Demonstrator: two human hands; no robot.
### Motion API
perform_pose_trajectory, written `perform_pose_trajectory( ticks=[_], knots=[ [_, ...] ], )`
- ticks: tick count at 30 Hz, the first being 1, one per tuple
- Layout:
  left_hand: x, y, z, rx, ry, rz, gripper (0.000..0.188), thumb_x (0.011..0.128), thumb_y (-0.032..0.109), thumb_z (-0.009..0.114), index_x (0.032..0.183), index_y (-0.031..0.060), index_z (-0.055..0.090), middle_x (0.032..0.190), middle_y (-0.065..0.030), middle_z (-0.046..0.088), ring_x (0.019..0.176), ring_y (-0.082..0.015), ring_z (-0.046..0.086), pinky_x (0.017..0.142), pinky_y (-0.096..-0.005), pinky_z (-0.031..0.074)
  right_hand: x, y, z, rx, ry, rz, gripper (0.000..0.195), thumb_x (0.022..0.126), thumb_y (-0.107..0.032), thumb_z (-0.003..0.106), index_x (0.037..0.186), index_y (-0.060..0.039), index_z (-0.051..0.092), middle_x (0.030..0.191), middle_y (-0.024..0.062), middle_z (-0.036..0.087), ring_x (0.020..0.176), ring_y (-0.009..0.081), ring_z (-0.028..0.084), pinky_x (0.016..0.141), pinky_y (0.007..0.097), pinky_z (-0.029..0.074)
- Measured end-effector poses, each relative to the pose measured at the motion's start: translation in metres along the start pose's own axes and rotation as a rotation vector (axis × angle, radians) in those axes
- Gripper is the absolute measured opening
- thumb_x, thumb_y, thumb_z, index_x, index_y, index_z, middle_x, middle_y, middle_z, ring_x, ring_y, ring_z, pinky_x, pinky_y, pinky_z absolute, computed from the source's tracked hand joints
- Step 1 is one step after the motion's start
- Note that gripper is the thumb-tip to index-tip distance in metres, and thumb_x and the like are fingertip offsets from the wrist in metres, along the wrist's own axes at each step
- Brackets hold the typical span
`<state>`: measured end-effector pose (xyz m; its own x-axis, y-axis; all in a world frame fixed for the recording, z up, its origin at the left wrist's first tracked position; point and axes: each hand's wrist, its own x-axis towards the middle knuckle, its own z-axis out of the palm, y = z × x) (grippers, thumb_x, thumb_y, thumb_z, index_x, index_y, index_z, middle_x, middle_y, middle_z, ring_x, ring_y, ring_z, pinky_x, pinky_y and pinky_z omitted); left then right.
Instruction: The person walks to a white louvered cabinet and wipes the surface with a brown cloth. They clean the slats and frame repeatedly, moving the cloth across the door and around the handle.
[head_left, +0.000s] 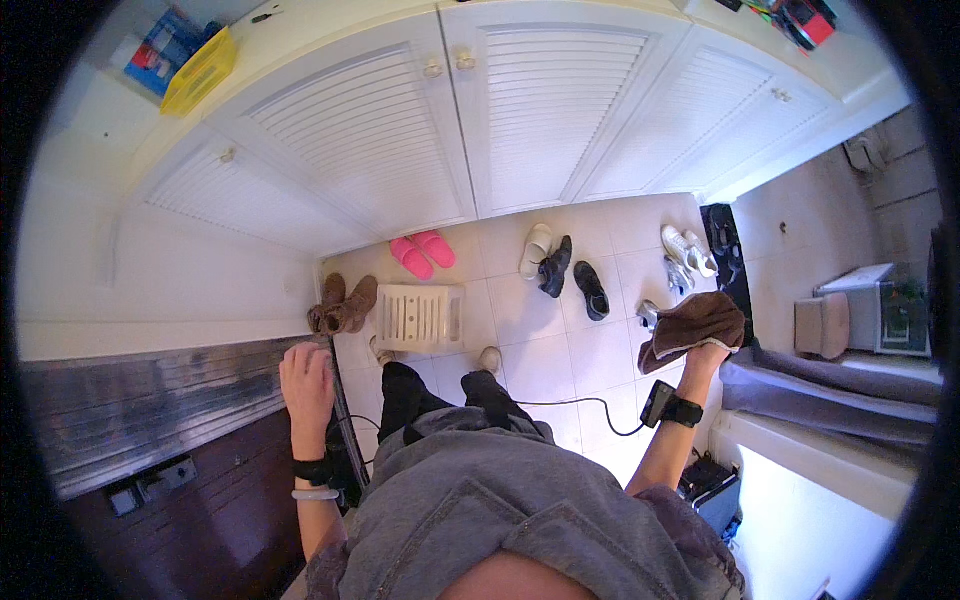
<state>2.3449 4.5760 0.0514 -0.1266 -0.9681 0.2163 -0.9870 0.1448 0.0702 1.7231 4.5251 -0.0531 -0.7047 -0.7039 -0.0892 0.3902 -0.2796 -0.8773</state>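
My right hand (711, 358) grips a brown cloth (694, 330) with a pale edge, held out to the right above the tiled floor. The cloth hides most of the fingers. At the left, my left hand (307, 379) is raised, back upward and fingers slightly curled, in front of the edge of a dark door with a shiny metal panel (187, 397). Whether it touches the door is not clear. Silver shoes (679, 274) and white sneakers (688, 249) lie on the floor beyond the cloth.
A white plastic stool (420, 319) stands before my feet, beside brown boots (351, 304). Pink slippers (422, 253), a cream clog (535, 251) and black shoes (592, 290) lie near white louvred cabinets (562, 112). A black cable (606, 412) runs to my right wrist. A yellow basket (199, 71) sits on top.
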Motion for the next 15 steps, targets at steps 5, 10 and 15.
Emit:
perform_pose_trajectory(
  ticks=[5, 10, 15],
  knots=[
    [0.013, 0.008, 0.02, -0.051, -0.007, 0.065, 0.021, 0.076, -0.001, 0.065, 0.095, 0.005, 0.062, 0.108, -0.0107, 0.059, 0.107, -0.0327, 0.055, 0.088, -0.0441, 0.045, -0.003, 0.005, -0.047, -0.115, -0.217, -0.153, 0.037, 0.1, -0.039, 0.049, 0.11, -0.0067, 0.065, 0.106, 0.0115, 0.068, 0.093, 0.0267, 0.067, 0.081, 0.0424, 0.057],
    [0.02, 0.008, 0.035, -0.093, -0.017, 0.119, 0.022, 0.075, -0.002, 0.066, 0.095, 0.0047, 0.062, 0.108, -0.0104, 0.059, 0.107, -0.0328, 0.055, 0.088, -0.0441, 0.045, -0.027, -0.008, -0.022, -0.15, -0.022, -0.172, 0.03, 0.098, -0.03, 0.052, 0.101, -0.0034, 0.065, 0.093, 0.0105, 0.069, 0.082, 0.0242, 0.067, 0.076, 0.0388, 0.057],
    [0.044, 0.009, 0.059, -0.201, -0.057, 0.197, 0.024, 0.075, -0.001, 0.066, 0.097, 0.0054, 0.062, 0.108, -0.0107, 0.058, 0.107, -0.0328, 0.055, 0.088, -0.0443, 0.044, -0.035, -0.014, -0.045, -0.265, 0.018, -0.259, 0.035, 0.1, -0.037, 0.05, 0.108, -0.0054, 0.063, 0.103, 0.0102, 0.067, 0.092, 0.0236, 0.066, 0.082, 0.0388, 0.057]
  ],
)
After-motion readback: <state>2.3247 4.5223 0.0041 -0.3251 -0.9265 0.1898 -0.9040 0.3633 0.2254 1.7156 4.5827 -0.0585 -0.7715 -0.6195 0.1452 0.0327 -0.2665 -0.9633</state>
